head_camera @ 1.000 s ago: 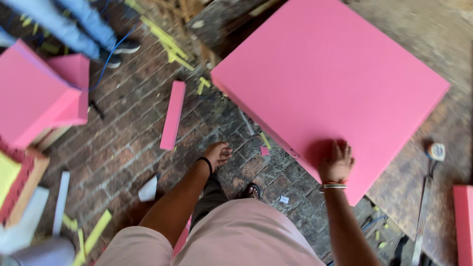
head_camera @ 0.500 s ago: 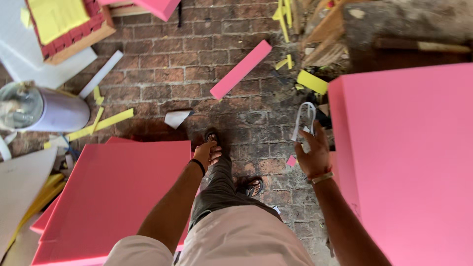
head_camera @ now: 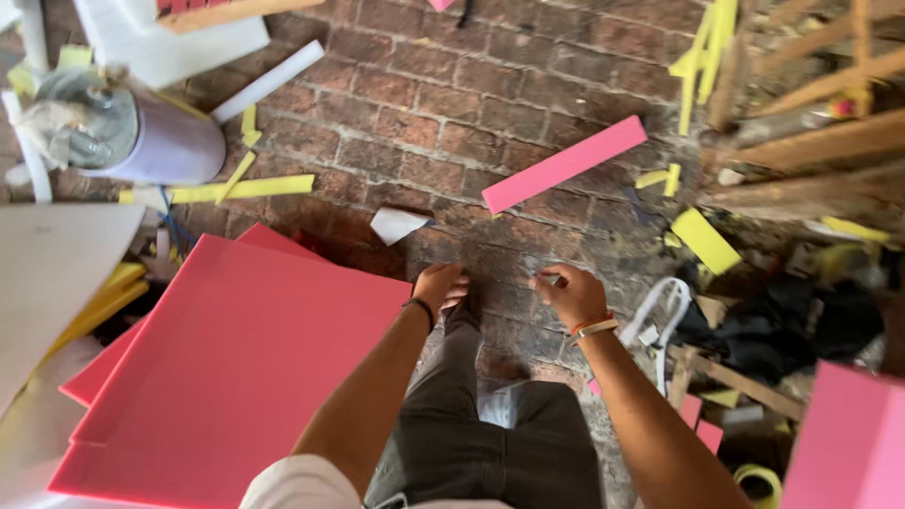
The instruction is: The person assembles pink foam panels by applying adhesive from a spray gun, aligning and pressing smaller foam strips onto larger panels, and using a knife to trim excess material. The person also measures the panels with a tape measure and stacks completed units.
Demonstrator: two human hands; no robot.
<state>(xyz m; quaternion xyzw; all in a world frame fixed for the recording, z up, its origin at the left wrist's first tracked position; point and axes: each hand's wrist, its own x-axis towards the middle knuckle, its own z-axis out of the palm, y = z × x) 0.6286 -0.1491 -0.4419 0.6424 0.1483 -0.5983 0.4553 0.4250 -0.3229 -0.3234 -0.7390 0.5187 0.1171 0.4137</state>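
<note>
I am reaching my loosely curled, empty left hand [head_camera: 440, 286] toward the big pink foam sheet [head_camera: 236, 368] lying at eight o'clock on the brick floor [head_camera: 452, 123], likely light and bendy, best gripped at its near corner, while my right hand [head_camera: 568, 294] is pinching something too small to identify.

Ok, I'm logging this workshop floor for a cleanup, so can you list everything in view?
Foam sheets: a stack, pink, floor lower left.
Foam strip: one, pink, on bricks at centre top.
Foam block: one, pink, lower right corner.
Foam offcuts: several, yellow, scattered left and right.
White scrap: one, on bricks near the sheets.
Roll: one, pale lilac, upper left.
Wooden frame: brown, upper right.
Brick floor: reddish, throughout.
Left hand: black wristband, empty, over the bricks.
Right hand: orange and white bangles, fingers pinched, contents unclear.
</note>
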